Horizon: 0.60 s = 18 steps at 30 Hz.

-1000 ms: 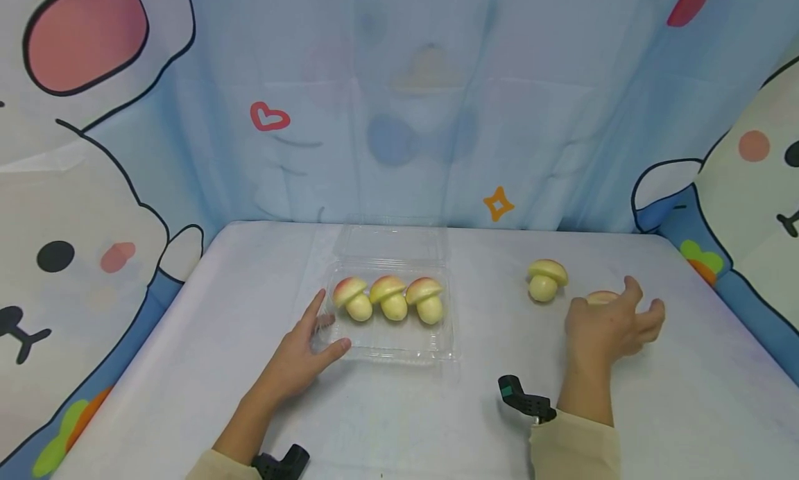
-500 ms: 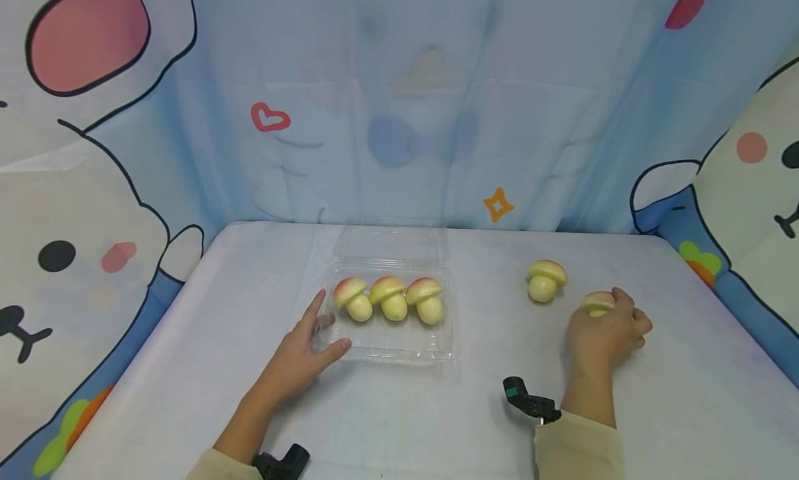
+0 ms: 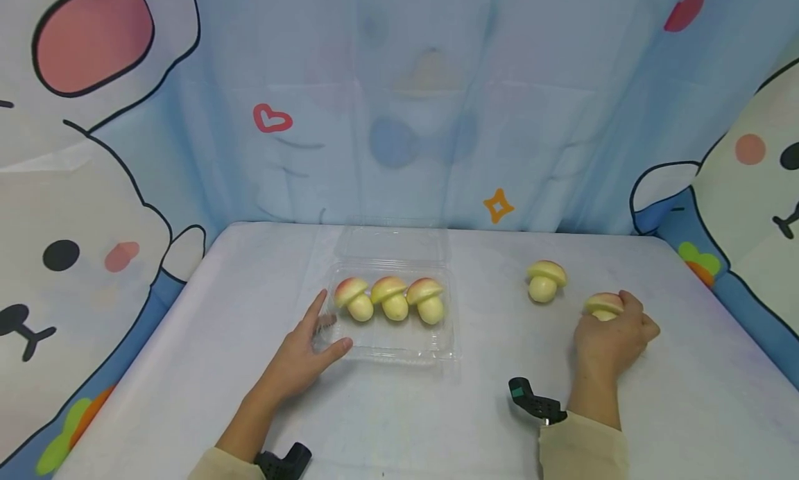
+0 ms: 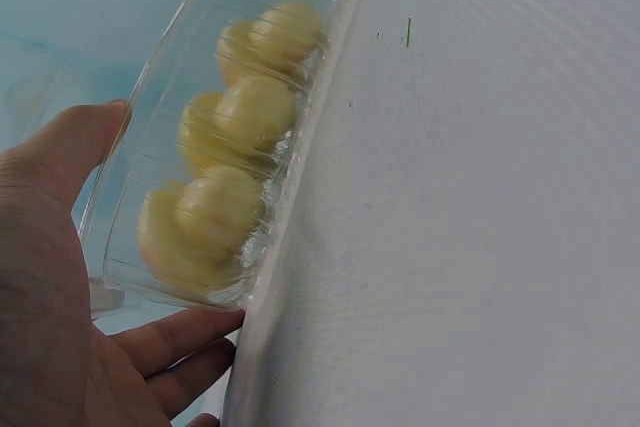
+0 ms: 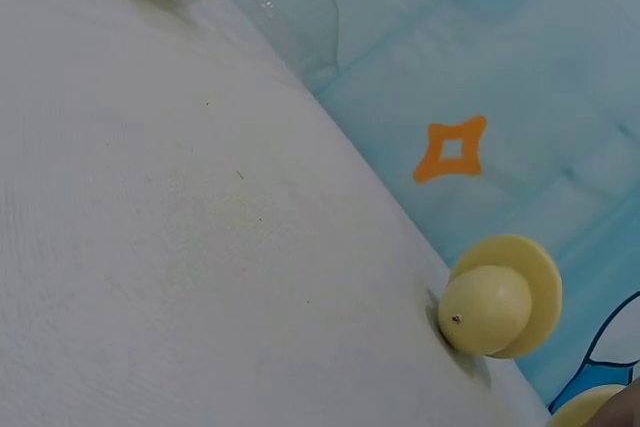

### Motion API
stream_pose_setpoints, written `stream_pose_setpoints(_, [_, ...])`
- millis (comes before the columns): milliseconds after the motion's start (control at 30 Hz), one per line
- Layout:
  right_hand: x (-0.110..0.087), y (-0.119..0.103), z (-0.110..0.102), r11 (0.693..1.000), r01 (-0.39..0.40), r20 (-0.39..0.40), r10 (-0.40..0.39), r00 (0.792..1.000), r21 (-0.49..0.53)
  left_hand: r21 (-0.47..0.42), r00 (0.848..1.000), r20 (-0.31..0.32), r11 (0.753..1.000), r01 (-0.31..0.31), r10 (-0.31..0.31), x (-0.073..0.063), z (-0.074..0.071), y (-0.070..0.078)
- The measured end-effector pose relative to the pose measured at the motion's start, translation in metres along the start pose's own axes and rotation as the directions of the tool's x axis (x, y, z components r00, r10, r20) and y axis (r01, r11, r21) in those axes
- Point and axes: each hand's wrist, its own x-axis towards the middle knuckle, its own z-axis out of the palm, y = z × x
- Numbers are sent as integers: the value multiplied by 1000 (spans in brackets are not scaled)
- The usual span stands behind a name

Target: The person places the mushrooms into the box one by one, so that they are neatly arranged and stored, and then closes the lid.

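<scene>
A clear plastic clamshell box (image 3: 393,345) lies with its lid (image 3: 396,244) folded back, and three yellow mushrooms (image 3: 394,298) with reddish caps sit in a row inside. My left hand (image 3: 296,365) touches the box's left front corner, fingers extended; in the left wrist view the thumb lies against its rim. At the right, my right hand (image 3: 608,345) has curled fingers at a similar mushroom (image 3: 603,305), its cap showing past the fingers and most of its stem hidden. Another mushroom (image 3: 546,281) stands just left of that; the right wrist view shows its pale round stem (image 5: 485,309).
A white cloth (image 3: 424,424) covers the table. Behind it hangs a blue curtain (image 3: 537,119) printed with cartoon figures. A black camera mount (image 3: 533,400) juts from the right wrist, another (image 3: 284,463) from the left.
My right hand's raised fingers have come down and curled at the right-hand mushroom, uncovering more of its cap. The left hand, the box and the other mushrooms look unmoved.
</scene>
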Motion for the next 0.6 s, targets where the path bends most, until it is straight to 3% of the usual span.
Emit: stream_pose_setpoints(600, [-4, -14, 3, 999, 30, 5, -30, 1000, 37, 13, 1000, -3, 1000, -2, 2, 0, -1, 1])
